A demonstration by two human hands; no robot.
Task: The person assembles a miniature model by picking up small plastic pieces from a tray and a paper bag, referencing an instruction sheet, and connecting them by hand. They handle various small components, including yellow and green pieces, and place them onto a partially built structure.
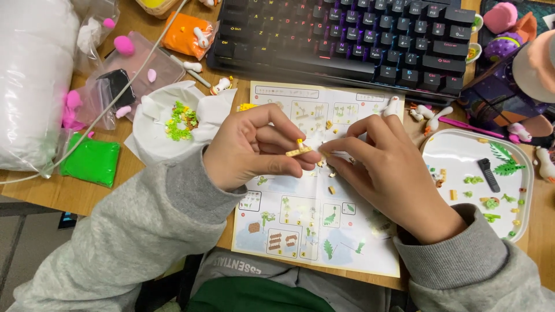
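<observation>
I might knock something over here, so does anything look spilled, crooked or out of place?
A few tiny tan bricks lie loose on the instruction sheet, outside the white tray. The left hand pinches a small tan piece.

Both forearms come up from the bottom corners, the left from about seven o'clock and the right from about five o'clock, and the hands meet near the centre of the view. The left hand lies knuckles up with its wrist bent inward, fingers curled toward three o'clock, and thumb and forefinger pinched together at their tips. The right hand faces it with its back turned up, its fingers stretched toward nine o'clock and drawn together at the tips, almost touching those of the left.
</observation>
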